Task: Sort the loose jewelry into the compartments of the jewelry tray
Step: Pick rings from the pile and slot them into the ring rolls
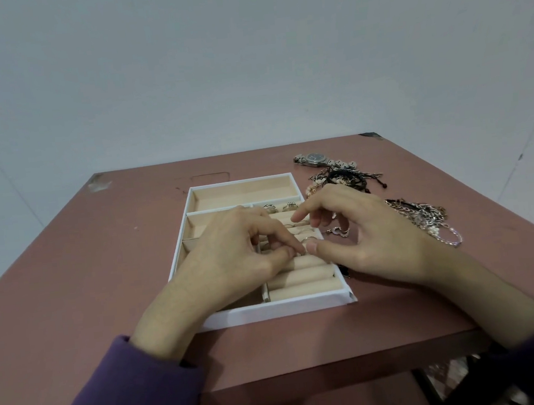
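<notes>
Head view puts the small ring (pixel 310 238) upright in a slot of the padded ring rolls (pixel 302 277), on the right side of the jewelry tray (pixel 279 310), between my two hands. My left hand (pixel 231 254) is curled, thumb and forefinger tips meeting just beside the ring; whether they actually pinch it I cannot tell. My right hand (pixel 370 235) is loosely spread and holds nothing, its thumb tip right up against the ring. I judge I am seating this ring; next it needs a gentle push down between the rolls, then letting go. Two chunkier rings (pixel 269 208) already sit at the far end. The chain pile (pixel 423 216), cord bracelets (pixel 344 177) and watch (pixel 315 158) lie unsorted on the table (pixel 104 283) to the right.
</notes>
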